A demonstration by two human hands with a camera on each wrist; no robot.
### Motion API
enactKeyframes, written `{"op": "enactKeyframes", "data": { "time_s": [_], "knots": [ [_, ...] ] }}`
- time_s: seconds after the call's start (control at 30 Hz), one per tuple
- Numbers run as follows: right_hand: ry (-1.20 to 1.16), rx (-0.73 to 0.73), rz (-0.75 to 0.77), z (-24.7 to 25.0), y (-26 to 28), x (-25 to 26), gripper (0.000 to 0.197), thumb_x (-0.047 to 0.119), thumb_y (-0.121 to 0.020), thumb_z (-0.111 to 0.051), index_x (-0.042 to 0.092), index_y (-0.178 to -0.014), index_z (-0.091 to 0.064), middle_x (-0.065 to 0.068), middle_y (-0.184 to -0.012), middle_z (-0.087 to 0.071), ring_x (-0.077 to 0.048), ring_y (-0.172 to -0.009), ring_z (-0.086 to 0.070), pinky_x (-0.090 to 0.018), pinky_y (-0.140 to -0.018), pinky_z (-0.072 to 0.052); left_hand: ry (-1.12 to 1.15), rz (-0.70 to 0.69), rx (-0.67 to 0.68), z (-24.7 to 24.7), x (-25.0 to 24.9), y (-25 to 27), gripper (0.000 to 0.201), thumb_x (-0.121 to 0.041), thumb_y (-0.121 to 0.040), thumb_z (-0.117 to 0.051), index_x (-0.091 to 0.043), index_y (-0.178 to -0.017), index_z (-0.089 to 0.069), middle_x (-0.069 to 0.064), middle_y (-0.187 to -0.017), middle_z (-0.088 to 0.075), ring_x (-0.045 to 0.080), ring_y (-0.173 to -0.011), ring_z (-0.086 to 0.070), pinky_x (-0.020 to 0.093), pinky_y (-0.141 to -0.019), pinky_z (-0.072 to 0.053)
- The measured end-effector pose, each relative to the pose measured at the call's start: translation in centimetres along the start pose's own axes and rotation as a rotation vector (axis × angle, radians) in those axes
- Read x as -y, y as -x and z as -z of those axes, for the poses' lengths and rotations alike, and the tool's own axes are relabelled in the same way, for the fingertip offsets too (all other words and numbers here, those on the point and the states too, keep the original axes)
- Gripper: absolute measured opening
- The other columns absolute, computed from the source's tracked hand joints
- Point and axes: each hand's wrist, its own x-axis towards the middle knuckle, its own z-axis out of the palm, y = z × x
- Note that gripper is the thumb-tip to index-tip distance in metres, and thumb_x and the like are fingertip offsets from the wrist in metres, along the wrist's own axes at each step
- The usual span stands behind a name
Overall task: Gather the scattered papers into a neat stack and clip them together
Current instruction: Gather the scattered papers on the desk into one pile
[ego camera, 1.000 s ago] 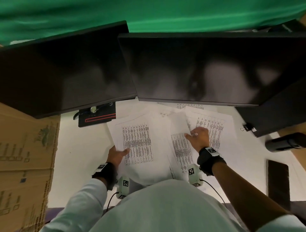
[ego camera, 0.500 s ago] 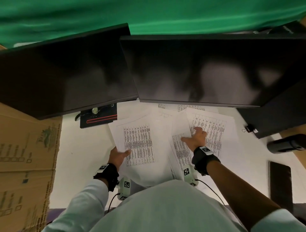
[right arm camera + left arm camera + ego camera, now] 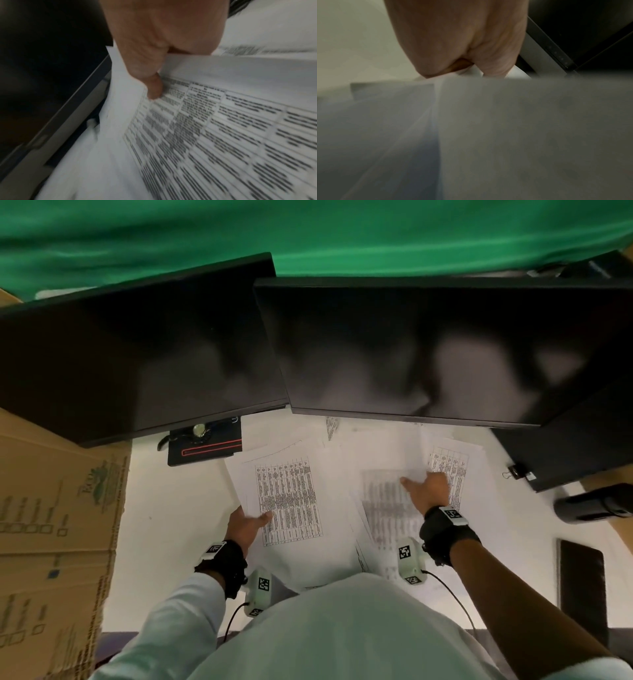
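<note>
White desk [image 3: 178,546], flat printed papers [image 3: 287,501]

I see dim, even room light. The monitors [image 3: 428,350] carry soft grey glare toward 12 o'clock, and straight edges bow near the frame borders. Both wrist views are dark; the papers [image 3: 223,135] smear with motion blur.

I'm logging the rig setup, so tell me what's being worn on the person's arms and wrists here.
Both wrists carry black straps, left and right, each topped with a small white tag printed in black. A pale camera pod with square black-and-white markers hangs under each wrist, trailing a thin black cable. The left arm wears a light sleeve.
</note>
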Motion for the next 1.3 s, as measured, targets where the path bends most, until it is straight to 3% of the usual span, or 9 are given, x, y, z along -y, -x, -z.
{"op": "enactKeyframes", "data": {
  "time_s": [0.13, 0.27, 0.37, 0.6, 0.73, 0.87, 1.0, 1.17, 1.3],
  "knots": [
    [0.182, -0.222, -0.166, 3.6, -1.9, -3.3, 0.072, 0.048, -0.079, -0.072, -0.006, -0.123, -0.055, -0.019, -0.139, -0.035, -0.039, -0.122, -0.041, -0.05, -0.102, -0.041, 0.0, -0.011, 0.004, -0.2, -0.3, 0.2, 0.039, -0.003, -0.082, -0.074, -0.006, -0.119, -0.063, 0.008, -0.112, -0.068, 0.025, -0.105, -0.062, 0.036, -0.097, -0.043],
    [0.097, -0.137, -0.204, 5.8, -2.6, -4.8, 0.072, 0.055, -0.073, -0.073, -0.002, -0.116, -0.062, -0.024, -0.121, -0.06, -0.038, -0.112, -0.056, -0.04, -0.094, -0.049, -0.02, -0.025, -0.005, -0.1, -0.4, 0.1, 0.04, -0.002, -0.081, -0.075, -0.004, -0.119, -0.063, 0.01, -0.115, -0.068, 0.025, -0.106, -0.062, 0.034, -0.095, -0.042],
    [0.05, -0.162, -0.181, 6.3, -3.1, -4.8, 0.078, 0.061, -0.06, -0.075, 0.003, -0.112, -0.064, -0.019, -0.116, -0.062, -0.037, -0.107, -0.06, -0.045, -0.093, -0.052, -0.019, -0.025, -0.001, -0.1, -0.4, 0.1, 0.041, -0.002, -0.08, -0.076, -0.005, -0.119, -0.064, 0.011, -0.117, -0.068, 0.026, -0.107, -0.063, 0.035, -0.097, -0.043],
    [-0.159, -0.087, -0.156, 6.7, -2.6, -4.0, 0.046, 0.03, -0.077, -0.08, 0.005, -0.113, -0.065, -0.016, -0.114, -0.069, -0.033, -0.107, -0.064, -0.034, -0.09, -0.049, -0.05, -0.035, -0.006, -0.1, -0.4, 0.2, 0.041, -0.005, -0.08, -0.077, -0.006, -0.119, -0.064, 0.012, -0.119, -0.069, 0.028, -0.11, -0.064, 0.042, -0.102, -0.045],
    [-0.219, -0.101, -0.085, 6.5, -1.5, -3.1, 0.063, 0.012, -0.073, -0.082, 0.005, -0.124, -0.046, -0.018, -0.122, -0.063, -0.037, -0.11, -0.061, -0.037, -0.09, -0.051, -0.025, -0.014, 0.003, -0.2, -0.6, 0.5, 0.039, -0.004, -0.082, -0.075, -0.007, -0.119, -0.063, 0.006, -0.115, -0.068, 0.026, -0.108, -0.062, 0.039, -0.1, -0.043],
    [-0.109, -0.064, 0.064, 6.6, 0.8, -0.9, 0.064, 0.012, -0.071, -0.084, 0.004, -0.122, -0.045, -0.015, -0.115, -0.063, -0.033, -0.108, -0.06, -0.032, -0.086, -0.049, -0.013, -0.025, 0.0, -0.3, -0.7, 0.8, 0.038, -0.003, -0.082, -0.074, -0.008, -0.119, -0.063, 0.006, -0.115, -0.067, 0.024, -0.107, -0.061, 0.037, -0.099, -0.042],
    [-0.007, 0.107, 0.281, 7.9, 4.0, 2.4, 0.034, 0.008, -0.075, -0.08, 0.01, -0.095, -0.053, -0.001, -0.089, -0.061, -0.024, -0.088, -0.06, -0.015, -0.059, -0.041, 0.0, -0.033, -0.001, -0.6, -1.1, 1.3, 0.038, -0.001, -0.083, -0.073, -0.007, -0.119, -0.062, 0.006, -0.112, -0.066, 0.022, -0.103, -0.06, 0.033, -0.095, -0.041],
    [0.05, 0.325, 0.651, 10.0, 8.6, 8.0, 0.051, 0.006, -0.076, -0.079, 0.021, -0.121, -0.059, 0.0, -0.117, -0.066, -0.022, -0.11, -0.061, -0.034, -0.093, -0.051, 0.0, -0.022, -0.002, -0.4, -1.1, 1.2, 0.039, -0.001, -0.082, -0.073, -0.006, -0.119, -0.063, 0.008, -0.112, -0.067, 0.023, -0.104, -0.061, 0.033, -0.094, -0.043],
    [-0.231, 0.365, 0.814, 12.3, 10.6, 11.9, 0.071, 0.009, -0.072, -0.083, 0.026, -0.132, -0.049, 0.017, -0.125, -0.06, -0.005, -0.122, -0.054, -0.015, -0.098, -0.043, -0.038, -0.009, -0.034, -0.4, -1.1, 1.1, 0.039, -0.005, -0.078, -0.078, -0.005, -0.115, -0.063, 0.01, -0.112, -0.068, 0.026, -0.104, -0.062, 0.036, -0.096, -0.045]
  ]
}}
